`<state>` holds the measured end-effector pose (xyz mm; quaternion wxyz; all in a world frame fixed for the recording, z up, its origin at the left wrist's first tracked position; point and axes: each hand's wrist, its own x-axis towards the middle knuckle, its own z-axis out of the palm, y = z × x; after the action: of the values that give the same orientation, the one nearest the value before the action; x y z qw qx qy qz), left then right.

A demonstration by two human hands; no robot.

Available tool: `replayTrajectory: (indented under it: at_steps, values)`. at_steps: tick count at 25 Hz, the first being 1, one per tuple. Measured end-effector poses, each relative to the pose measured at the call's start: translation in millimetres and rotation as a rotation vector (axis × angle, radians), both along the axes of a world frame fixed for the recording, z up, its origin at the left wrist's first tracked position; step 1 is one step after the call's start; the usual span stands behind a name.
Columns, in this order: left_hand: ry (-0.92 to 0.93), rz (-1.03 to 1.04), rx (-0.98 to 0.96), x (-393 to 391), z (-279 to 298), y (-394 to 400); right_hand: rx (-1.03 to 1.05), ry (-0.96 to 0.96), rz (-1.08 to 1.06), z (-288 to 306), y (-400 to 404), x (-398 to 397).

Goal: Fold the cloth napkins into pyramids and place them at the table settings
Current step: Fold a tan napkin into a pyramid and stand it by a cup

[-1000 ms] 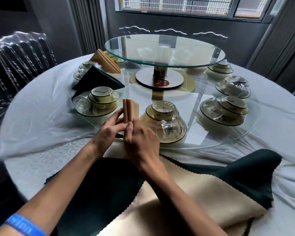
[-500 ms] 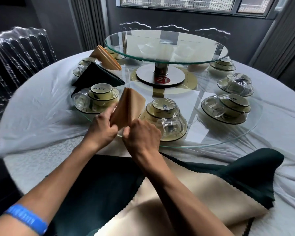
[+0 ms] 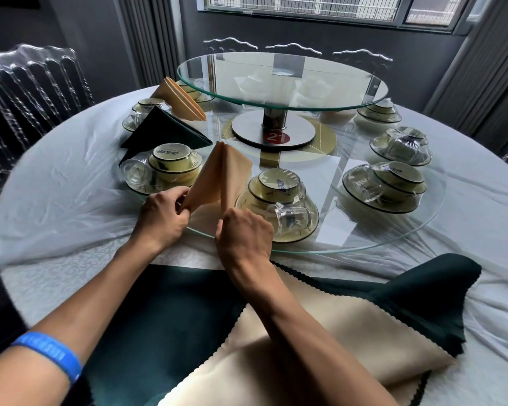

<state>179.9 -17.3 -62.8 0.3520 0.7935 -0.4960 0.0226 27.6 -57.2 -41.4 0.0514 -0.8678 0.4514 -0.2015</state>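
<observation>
Head view: both hands, left hand (image 3: pixel 162 215) and right hand (image 3: pixel 245 233), pinch the tan napkin (image 3: pixel 221 174).

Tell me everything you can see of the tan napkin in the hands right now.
The tan napkin is plain matte cloth, folded into a tent-like pyramid with its peak pointing up and away from the person. Two flat panels meet at a ridge with a crease down the middle. The left hand pinches its lower left corner; the right hand grips the lower right edge. It stands at the near rim of the glass turntable, between two wrapped sets of dishes. Its base is hidden behind the hands.
</observation>
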Motion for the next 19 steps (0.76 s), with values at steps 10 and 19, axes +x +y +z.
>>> replayTrajectory:
  at_steps: [10,19]
  values:
    - [-0.243,-0.122,-0.148,-54.9,-9.8,34.6,-0.180,-0.139,-0.166,4.5,-56.4,-160.1]
    - [-0.226,-0.395,0.019,-160.0,20.4,-1.6,0.141,0.305,-0.114,-40.7,-111.9,-228.8]
